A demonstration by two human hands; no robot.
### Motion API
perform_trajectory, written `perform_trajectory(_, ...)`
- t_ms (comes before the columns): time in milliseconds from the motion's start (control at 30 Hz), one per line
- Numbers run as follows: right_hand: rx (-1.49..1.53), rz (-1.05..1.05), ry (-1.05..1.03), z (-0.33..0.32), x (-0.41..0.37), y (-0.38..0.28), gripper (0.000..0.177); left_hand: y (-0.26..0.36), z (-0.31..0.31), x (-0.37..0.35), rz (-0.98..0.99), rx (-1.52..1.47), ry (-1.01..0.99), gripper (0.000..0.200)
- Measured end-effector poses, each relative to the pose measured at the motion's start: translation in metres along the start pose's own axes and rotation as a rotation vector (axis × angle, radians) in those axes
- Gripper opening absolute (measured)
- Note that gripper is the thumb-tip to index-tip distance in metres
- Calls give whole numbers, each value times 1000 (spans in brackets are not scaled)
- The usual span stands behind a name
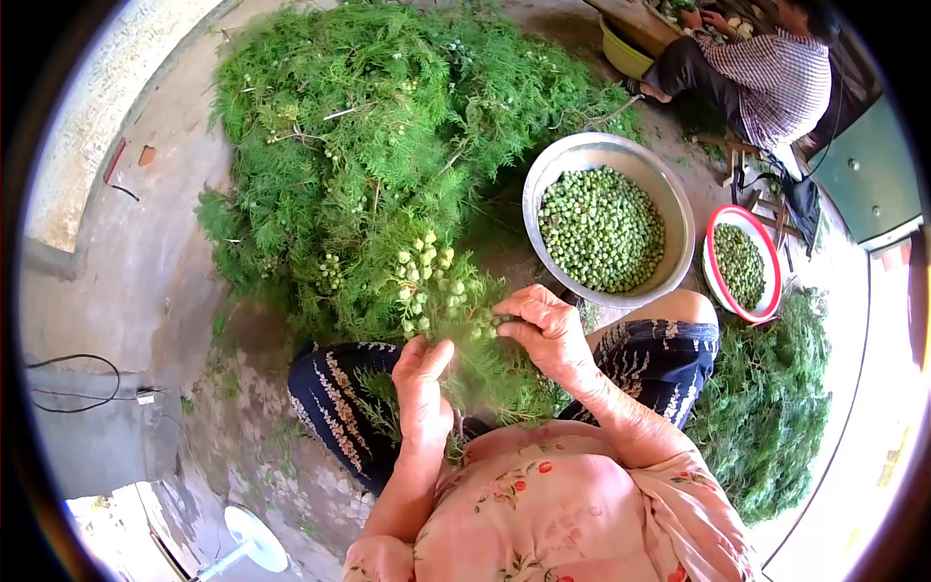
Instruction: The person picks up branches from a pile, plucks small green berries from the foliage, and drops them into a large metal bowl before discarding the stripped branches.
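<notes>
Left of the metal basin and closer to my lap, I am gripping a leafy branch in my left hand, while my right hand is holding thumb and fingertips close together beside its green cones; whether they are pinching one, I cannot tell. I am apparently picking the branch clean; the next move is calling for a steady left hold, a light tug, and a drop into the basin, where loose cones are lying.
</notes>
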State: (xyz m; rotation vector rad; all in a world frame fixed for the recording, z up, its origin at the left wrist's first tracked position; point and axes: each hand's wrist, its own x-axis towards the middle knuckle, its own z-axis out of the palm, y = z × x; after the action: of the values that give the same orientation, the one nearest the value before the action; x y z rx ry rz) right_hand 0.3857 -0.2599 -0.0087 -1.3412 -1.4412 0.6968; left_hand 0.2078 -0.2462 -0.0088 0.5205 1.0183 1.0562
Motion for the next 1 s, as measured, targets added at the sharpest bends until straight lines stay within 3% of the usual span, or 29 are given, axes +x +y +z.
perform_trajectory(200,-33,-13,37,-1,-7,6,22,-8,12,-4,-45,10,71,12)
perform_trajectory(300,-292,23,236,-17,2,13,20,-12,7,-6,-14,58,85,10)
perform_trajectory(333,-149,131,280,-24,4,14,15,-11,5,-6,0,71,87,10)
perform_trajectory(400,511,416,222,-34,3,12,13,-11,3,-7,37,80,86,11)
perform_trajectory(433,709,446,229,-31,2,3,14,-13,2,-6,56,85,100,12)
perform_trajectory(567,837,598,31,-11,-18,-27,14,-13,8,-5,77,52,116,19)
perform_trajectory(700,752,681,-13,13,-32,-12,28,-12,9,-9,33,64,83,25)
perform_trajectory(833,570,503,-21,21,-31,-11,32,-12,12,-11,31,50,21,30)
perform_trajectory(933,423,531,-11,24,-30,-6,33,-10,16,-11,0,96,42,32)
perform_trajectory(1000,485,564,27,28,-30,-2,32,-10,19,-13,-3,86,54,34)
